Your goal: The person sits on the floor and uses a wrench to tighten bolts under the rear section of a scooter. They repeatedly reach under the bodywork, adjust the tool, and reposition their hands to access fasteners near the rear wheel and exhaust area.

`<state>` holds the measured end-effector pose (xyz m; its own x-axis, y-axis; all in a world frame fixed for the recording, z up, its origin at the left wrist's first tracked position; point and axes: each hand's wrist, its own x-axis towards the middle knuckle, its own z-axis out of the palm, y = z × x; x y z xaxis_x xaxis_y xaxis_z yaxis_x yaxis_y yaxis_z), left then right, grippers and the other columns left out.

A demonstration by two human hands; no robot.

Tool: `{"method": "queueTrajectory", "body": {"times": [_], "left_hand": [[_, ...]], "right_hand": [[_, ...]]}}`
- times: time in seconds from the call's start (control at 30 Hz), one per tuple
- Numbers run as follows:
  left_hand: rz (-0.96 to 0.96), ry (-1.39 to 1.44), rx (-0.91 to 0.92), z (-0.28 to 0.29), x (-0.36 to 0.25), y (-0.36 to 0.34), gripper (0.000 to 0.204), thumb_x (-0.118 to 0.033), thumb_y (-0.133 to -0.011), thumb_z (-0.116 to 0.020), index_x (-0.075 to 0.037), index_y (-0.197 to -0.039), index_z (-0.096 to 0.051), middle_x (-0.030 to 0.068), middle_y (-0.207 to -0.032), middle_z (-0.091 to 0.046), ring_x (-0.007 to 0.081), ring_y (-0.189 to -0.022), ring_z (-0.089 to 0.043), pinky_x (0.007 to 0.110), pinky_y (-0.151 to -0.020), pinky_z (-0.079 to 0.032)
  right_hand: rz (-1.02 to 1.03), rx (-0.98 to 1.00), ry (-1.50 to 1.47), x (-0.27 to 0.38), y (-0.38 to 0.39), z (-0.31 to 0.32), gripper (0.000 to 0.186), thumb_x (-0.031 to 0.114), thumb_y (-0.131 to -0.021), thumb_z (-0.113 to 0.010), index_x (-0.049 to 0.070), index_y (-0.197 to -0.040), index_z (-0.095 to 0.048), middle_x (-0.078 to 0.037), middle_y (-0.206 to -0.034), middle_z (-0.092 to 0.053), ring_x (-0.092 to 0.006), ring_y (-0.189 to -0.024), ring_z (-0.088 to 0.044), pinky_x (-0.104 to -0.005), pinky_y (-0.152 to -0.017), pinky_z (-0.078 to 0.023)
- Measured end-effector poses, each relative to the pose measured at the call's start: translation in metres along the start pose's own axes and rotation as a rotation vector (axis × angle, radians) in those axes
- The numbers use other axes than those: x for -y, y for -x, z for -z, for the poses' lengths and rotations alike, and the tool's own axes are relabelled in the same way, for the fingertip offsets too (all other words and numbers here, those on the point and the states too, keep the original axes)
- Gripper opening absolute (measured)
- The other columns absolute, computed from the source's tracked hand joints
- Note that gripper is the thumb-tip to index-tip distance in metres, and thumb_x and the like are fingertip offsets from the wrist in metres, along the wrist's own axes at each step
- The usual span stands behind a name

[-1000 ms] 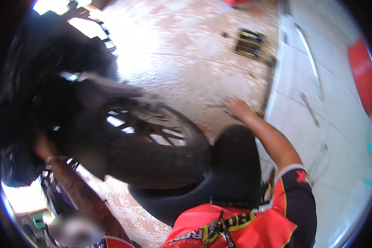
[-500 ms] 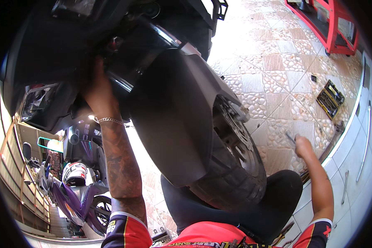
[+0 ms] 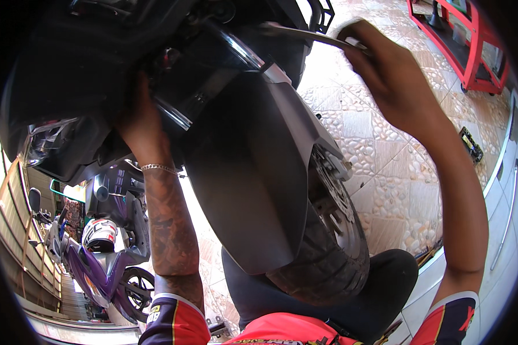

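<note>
The front end of a motorcycle fills the middle, its dark front fender over a knobby tyre with a brake disc on the right side. My left hand reaches up into the dark fairing, beside a chrome fork tube; its fingers are lost in shadow. In my right hand is a long, slim metal wrench, blurred by motion. Its far end lies across the dark bodywork, above the other fork tube; whether it touches anything is unclear.
A red tool cart stands at the far right. An open black tool case lies on the patterned tile floor, partly behind my right forearm. To the left are a purple scooter and a white helmet.
My right hand has swung up from the floor area at the right to the fork's upper right, carrying the wrench. My left hand stays inside the fairing. The view has shifted slightly.
</note>
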<state>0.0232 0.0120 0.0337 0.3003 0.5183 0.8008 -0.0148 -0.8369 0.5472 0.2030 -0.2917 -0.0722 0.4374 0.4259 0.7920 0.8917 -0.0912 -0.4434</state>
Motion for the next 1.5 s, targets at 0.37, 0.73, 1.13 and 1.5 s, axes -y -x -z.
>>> {"method": "queueTrajectory", "body": {"times": [0.37,0.73,1.13,1.5], "left_hand": [[-0.06,-0.102,-0.007,0.003,0.001,0.005,0.037,-0.024,-0.099,-0.069,-0.006,-0.131,-0.067,0.0052,-0.128,-0.068,0.0165,-0.109,-0.063,0.034,-0.089,-0.05],[-0.092,-0.151,-0.013,0.003,-0.016,0.016,0.041,-0.021,-0.098,-0.071,-0.004,-0.135,-0.066,0.0065,-0.13,-0.068,0.0146,-0.111,-0.063,0.03,-0.091,-0.049],[-0.134,-0.208,-0.032,-0.003,-0.018,0.011,0.038,-0.017,-0.098,-0.069,0.004,-0.129,-0.067,0.0136,-0.13,-0.07,0.0208,-0.117,-0.065,0.033,-0.104,-0.046],[-0.273,-0.137,-0.046,-0.001,-0.003,-0.003,0.031,-0.015,-0.097,-0.069,0.002,-0.123,-0.072,0.0128,-0.129,-0.07,0.0201,-0.117,-0.065,0.032,-0.103,-0.045]], "right_hand": [[-0.131,-0.121,-0.302,0.034,-0.054,-0.09,0.023,0.021,-0.101,-0.058,0.001,-0.11,-0.065,-0.027,-0.094,-0.07,-0.047,-0.092,-0.067,-0.0521,-0.084,-0.052],[-0.129,-0.033,-0.182,0.017,-0.053,-0.067,0.025,0.023,-0.104,-0.06,0.003,-0.12,-0.063,-0.015,-0.098,-0.071,-0.0229,-0.093,-0.071,-0.0376,-0.08,-0.053],[0.225,-0.282,-0.038,0.005,-0.119,-0.135,0.026,0.02,-0.098,-0.058,0.005,-0.118,-0.066,-0.02,-0.102,-0.071,-0.0361,-0.1,-0.068,-0.0471,-0.088,-0.053],[0.376,-0.315,-0.137,0.002,-0.137,-0.133,0.028,0.014,-0.093,-0.061,0.012,-0.118,-0.073,-0.016,-0.117,-0.068,-0.0362,-0.11,-0.062,-0.0461,-0.096,-0.049]]}}
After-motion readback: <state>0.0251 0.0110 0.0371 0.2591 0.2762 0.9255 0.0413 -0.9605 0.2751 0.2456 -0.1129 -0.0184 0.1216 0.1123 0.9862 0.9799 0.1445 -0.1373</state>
